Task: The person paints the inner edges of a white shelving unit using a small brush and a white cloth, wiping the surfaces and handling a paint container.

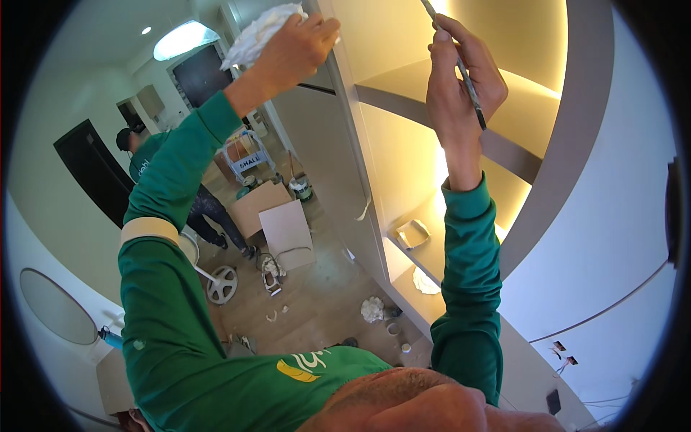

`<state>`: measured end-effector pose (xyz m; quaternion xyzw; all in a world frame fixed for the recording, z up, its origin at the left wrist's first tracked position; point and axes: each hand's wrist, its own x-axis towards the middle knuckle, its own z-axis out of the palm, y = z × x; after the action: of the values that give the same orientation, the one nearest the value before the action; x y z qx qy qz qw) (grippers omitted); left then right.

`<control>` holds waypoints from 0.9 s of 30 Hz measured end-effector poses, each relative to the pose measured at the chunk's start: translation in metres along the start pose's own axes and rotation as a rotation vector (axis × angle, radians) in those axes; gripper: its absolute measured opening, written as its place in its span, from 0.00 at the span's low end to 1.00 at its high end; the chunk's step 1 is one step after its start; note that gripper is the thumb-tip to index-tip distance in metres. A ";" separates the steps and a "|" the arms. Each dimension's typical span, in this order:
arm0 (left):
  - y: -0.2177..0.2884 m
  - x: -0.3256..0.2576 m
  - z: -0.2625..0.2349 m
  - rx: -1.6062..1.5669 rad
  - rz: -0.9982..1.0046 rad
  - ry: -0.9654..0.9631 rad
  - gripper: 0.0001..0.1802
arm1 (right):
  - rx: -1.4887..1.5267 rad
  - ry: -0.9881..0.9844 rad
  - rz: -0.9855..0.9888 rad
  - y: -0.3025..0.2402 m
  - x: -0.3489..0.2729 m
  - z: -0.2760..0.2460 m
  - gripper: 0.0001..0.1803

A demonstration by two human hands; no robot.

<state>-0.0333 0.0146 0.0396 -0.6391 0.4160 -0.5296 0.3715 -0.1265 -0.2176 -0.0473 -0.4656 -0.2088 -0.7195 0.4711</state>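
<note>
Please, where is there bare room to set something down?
Bare, where visible: the upper shelf, left of your right hand; the floor between the flat cardboard and the crumpled white wad. Crowded: the lower shelf, by its tray; the floor around the bucket.

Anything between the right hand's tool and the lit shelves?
Besides the right hand gripping it, nothing visible stands between the thin tool and the lit shelves; its upper end leaves the frame, so I can't tell there. The left hand holds a white wad farther left.
</note>
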 end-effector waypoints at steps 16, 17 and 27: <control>0.191 -0.127 -0.072 -0.941 -0.339 -0.015 0.12 | -0.133 -0.120 -0.010 -0.024 0.007 -0.005 0.09; 0.214 -0.152 -0.079 -1.059 -0.435 0.002 0.12 | -0.090 -0.110 -0.012 -0.022 0.004 -0.004 0.09; 0.487 -0.450 -0.106 -1.525 -1.672 -0.878 0.29 | -0.059 -0.108 0.092 -0.014 -0.002 0.004 0.16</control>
<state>-0.2471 0.2430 -0.5542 -0.8901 -0.0813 0.0367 -0.4470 -0.1368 -0.2066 -0.0451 -0.5265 -0.1908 -0.6768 0.4778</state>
